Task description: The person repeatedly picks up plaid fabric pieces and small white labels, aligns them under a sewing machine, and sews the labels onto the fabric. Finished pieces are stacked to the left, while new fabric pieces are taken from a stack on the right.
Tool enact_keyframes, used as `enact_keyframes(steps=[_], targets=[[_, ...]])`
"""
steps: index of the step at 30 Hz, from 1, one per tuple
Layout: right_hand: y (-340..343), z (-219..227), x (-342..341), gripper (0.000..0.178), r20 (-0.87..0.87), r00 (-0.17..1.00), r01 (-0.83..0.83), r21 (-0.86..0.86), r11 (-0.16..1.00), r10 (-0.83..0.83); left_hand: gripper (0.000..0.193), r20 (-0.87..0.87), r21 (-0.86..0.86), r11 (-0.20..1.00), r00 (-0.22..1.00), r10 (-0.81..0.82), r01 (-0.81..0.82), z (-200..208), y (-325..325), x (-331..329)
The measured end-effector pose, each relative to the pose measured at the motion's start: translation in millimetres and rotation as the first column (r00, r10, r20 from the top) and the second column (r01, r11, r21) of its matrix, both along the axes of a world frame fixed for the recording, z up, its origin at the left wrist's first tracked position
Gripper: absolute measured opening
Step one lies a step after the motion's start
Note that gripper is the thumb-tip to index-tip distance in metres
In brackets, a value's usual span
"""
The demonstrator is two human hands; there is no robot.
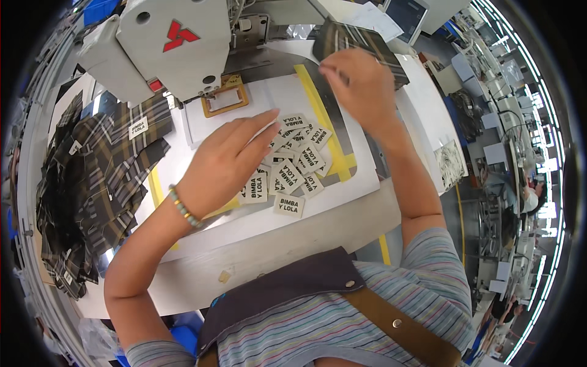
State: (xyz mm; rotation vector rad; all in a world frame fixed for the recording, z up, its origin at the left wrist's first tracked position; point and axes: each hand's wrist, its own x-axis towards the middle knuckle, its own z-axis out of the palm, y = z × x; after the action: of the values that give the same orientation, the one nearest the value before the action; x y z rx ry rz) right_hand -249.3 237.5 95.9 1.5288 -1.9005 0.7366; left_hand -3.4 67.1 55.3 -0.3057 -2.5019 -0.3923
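Observation:
My left hand, fingers stretched out and a beaded bracelet at the wrist, hovers by the left side of a loose heap of white cloth labels with dark print. It covers part of the heap. My right hand is closed, thumb and fingertips pinched together, in front of a stack of dark plaid fabric pieces at the far right. Whether a fabric edge is in the pinch, I cannot make out. Beyond my left hand, an orange clamp frame lies under the sewing machine's head.
Plaid pieces with white labels pile up on the left and hang over the table's side. Yellow tape marks the white work plate. A screen and papers stand at the back right. Other workers and machines are farther right.

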Motion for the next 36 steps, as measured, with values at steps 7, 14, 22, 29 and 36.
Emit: enact_keyframes(steps=[7, 14, 22, 29, 36], targets=[[-16.3, -55.2, 37.2, 0.007, 0.076, 0.989, -0.143, 0.197, 0.970, 0.130, 0.058, -0.015, 0.041, 0.998, 0.999, 0.046, -0.046, -36.6, -2.0, -68.6], [13.4, -49.8, 36.1, 0.022, 0.139, 0.989, -0.074, 0.238, 0.968, 0.042, 0.014, -0.115, -0.003, 0.993, 0.987, 0.113, -0.114, -40.1, -16.0, -77.4], [34.3, -61.6, 12.5, 0.007, -0.065, 0.998, 0.040, 0.222, 0.974, -0.026, 0.017, -0.144, -0.115, 0.991, 0.988, 0.047, -0.064, -40.2, -20.0, -61.5], [-0.6, -65.0, 11.5, 0.007, -0.189, 0.975, -0.074, 0.225, 0.972, 0.117, 0.018, -0.044, -0.286, 0.952, 0.994, 0.103, -0.111, -38.7, -33.7, -40.6], [-47.4, -72.9, 21.9, 0.003, -0.216, 0.948, -0.173, 0.267, 0.948, 0.234, 0.015, -0.019, -0.465, 0.865, 0.979, 0.201, -0.187, -37.2, -58.9, -1.5]])
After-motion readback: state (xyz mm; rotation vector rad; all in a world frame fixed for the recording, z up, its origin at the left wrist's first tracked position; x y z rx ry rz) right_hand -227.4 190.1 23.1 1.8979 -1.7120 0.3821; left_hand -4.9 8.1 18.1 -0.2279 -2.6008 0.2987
